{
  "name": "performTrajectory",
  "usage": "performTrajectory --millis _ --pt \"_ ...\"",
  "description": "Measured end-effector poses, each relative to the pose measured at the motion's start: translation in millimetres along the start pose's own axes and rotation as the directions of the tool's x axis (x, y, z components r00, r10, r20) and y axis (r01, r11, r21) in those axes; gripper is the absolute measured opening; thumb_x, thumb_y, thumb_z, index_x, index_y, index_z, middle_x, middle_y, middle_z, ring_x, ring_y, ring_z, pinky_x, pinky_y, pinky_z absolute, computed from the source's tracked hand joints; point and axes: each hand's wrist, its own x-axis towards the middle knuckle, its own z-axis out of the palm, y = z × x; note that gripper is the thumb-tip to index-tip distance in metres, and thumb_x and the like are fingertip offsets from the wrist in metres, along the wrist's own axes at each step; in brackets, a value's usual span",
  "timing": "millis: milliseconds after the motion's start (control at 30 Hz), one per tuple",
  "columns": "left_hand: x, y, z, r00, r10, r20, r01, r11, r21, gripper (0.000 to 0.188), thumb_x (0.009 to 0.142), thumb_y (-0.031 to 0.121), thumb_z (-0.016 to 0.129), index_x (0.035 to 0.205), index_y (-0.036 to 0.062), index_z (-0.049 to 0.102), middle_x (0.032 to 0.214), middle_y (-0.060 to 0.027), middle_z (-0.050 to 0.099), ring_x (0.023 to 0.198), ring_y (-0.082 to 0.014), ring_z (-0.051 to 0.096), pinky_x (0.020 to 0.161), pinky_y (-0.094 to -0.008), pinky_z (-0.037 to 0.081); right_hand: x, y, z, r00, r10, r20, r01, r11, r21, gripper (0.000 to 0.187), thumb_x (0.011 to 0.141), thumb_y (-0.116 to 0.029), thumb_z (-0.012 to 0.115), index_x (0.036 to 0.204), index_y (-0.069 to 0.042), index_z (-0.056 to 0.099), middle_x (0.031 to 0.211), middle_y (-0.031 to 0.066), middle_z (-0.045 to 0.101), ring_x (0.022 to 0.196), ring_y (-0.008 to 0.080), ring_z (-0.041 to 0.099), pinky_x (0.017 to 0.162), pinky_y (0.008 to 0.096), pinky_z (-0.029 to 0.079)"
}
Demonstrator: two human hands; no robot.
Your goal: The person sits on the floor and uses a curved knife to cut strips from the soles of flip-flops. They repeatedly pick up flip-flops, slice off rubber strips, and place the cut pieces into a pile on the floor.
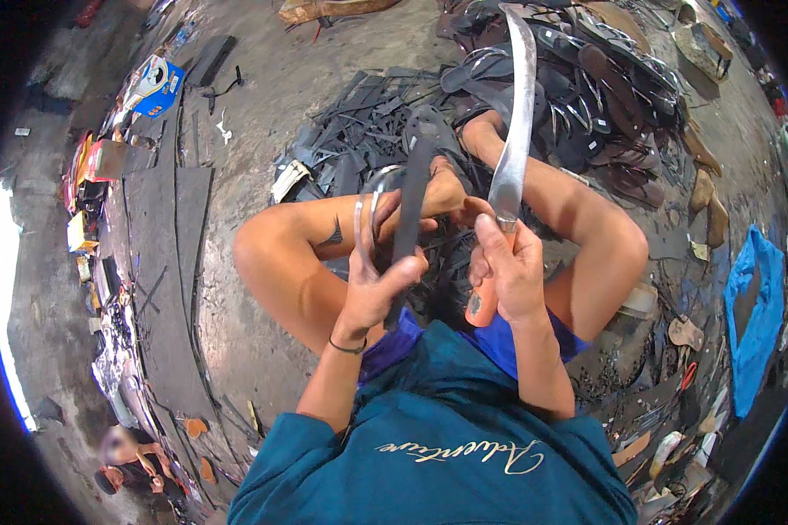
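Note:
My right hand (515, 267) is closed around the orange handle (484, 302) of a long knife. Its curved steel blade (518, 114) points up and away from me, above my right shin. In my left hand (378, 289) is a black sandal (410, 197), turned so that its sole shows edge-on. Pale-edged straps (365, 229) stick out on the sandal's left side, near my thumb and fingers. Blade and sandal are apart. My fingers partly hide the sandal's near end.
Black rubber offcuts (350, 131) lie heaped beyond my crossed legs. Many dark sandals (600, 96) are piled at the far right. Long dark sheets (162, 289) cover the floor at left. A blue cloth (753, 315) lies at right; another person (136, 459) sits at lower left.

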Motion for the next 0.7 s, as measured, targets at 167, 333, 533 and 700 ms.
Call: performTrajectory --millis 167,333,533,700 --pt "-0.4 21.5 8.3 0.945 0.298 0.135 -0.241 0.355 0.903 0.097 0.054 0.007 0.086 0.14 0.0049 0.041 0.129 -0.0176 0.057 0.107 -0.0286 0.059 0.087 -0.0339 0.046 3.5 -9.8 -14.9 0.99 -0.09 -0.106 0.113 0.964 0.241 0.031 0.091 -0.024 0.069 0.11 -0.002 0.06 0.068 -0.0027 0.056 0.05 0.0045 0.049 0.043 0.0209 0.041" --pt "0.7 46.5 4.4 0.853 0.485 0.191 -0.233 0.027 0.972 0.085 0.057 0.001 0.076 0.137 0.0091 0.048 0.137 -0.0169 0.05 0.131 -0.031 0.041 0.105 -0.037 0.032 0.9 -19.7 -17.1 0.992 -0.076 -0.102 0.075 0.997 -0.012 0.024 0.081 -0.007 0.076 0.099 -0.003 0.06 0.075 0.0011 0.063 0.05 0.0043 0.051 0.043 0.0204 0.041" --pt "-15.9 17.5 1.3 0.846 0.269 -0.461 -0.333 0.941 -0.062 0.058 0.095 0.032 0.055 0.14 0.002 0.036 0.131 -0.0113 0.053 0.124 -0.0245 0.05 0.102 -0.0405 0.042 -13.7 17.7 13.4 0.961 -0.227 -0.155 0.251 0.955 0.157 0.018 0.081 -0.003 0.076 0.091 -0.002 0.061 0.064 0.0024 0.061 0.046 0.0075 0.051 0.041 0.0234 0.041" --pt "-6.3 10.1 16.5 0.847 0.041 -0.53 -0.199 0.949 -0.244 0.036 0.096 0.028 0.058 0.124 0.0064 0.051 0.108 -0.0081 0.063 0.095 -0.0219 0.064 0.083 -0.0383 0.054 -41.9 36.6 28.8 0.999 -0.002 0.048 0.004 0.999 -0.037 0.028 0.084 -0.005 0.074 0.107 -0.001 0.059 0.07 0.0042 0.061 0.053 0.0081 0.055 0.046 0.024 0.043"
